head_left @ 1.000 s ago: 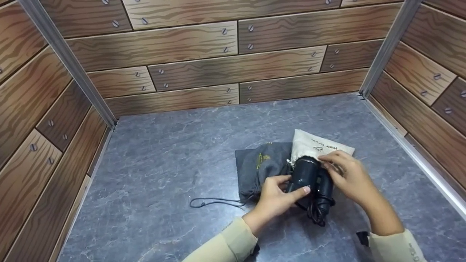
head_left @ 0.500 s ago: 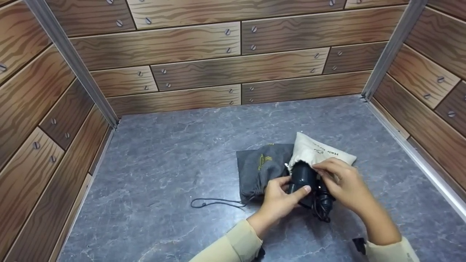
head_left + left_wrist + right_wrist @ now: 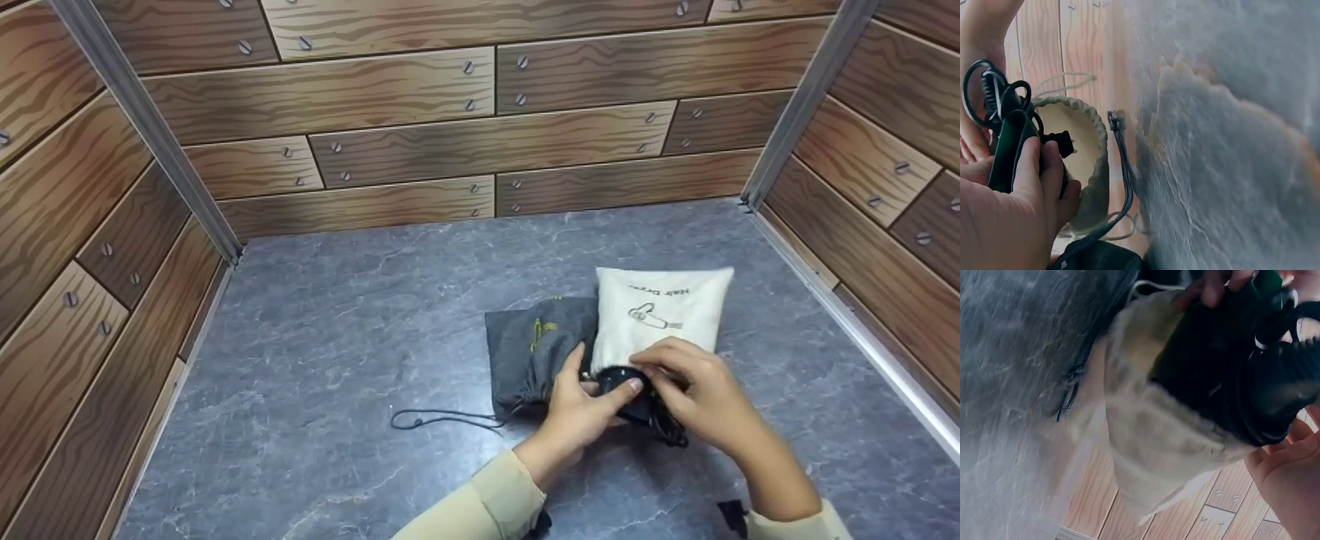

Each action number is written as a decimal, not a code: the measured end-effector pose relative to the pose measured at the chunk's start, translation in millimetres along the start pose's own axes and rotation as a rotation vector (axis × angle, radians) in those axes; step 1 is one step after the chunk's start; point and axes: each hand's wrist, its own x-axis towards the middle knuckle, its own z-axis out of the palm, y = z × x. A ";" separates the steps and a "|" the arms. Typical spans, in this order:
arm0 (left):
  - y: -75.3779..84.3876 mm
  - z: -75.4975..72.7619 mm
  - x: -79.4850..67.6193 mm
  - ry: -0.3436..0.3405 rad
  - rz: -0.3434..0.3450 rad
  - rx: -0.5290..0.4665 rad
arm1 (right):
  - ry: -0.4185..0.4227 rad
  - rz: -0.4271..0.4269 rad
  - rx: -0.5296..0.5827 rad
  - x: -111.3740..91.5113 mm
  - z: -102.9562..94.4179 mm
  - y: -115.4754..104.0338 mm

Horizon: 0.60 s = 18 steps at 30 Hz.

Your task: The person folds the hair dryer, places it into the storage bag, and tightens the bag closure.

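Note:
A cream drawstring pouch (image 3: 660, 307) printed "Hair Dryer" lies with its mouth towards me. The black folded hair dryer (image 3: 624, 379) is partly inside that mouth, its outer end showing. My left hand (image 3: 581, 411) grips the dryer's body between thumb and fingers. At the right side of the pouch's rim, my right hand (image 3: 697, 386) pinches the cloth. The dryer's bundled cord (image 3: 667, 431) hangs out below the right fingers. In the left wrist view, the plug (image 3: 1061, 143) sits at the gathered opening. Most of the dryer is hidden by cloth and hands.
Left of the cream pouch, and touching it, lies a dark grey drawstring pouch (image 3: 517, 349) with a yellow print. Its cord loop (image 3: 442, 417) trails leftward over the grey marbled tabletop (image 3: 315, 360). Wood-patterned panels (image 3: 405, 90) wall the table at the back and sides.
The cream pouch has come down over more of the dryer, and its printed face now lies flatter in view. My right hand has moved slightly nearer to me, still at the rim.

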 end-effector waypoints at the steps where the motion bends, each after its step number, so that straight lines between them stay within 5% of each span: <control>1: -0.3 0.5 0.3 0.000 -0.001 -0.001 | -0.003 -0.004 0.003 -0.4 0.1 -1.1; 18: 0.3 1.4 2.4 -0.003 0.027 -0.057 | -0.042 0.076 0.173 -14.0 -12.5 -2.7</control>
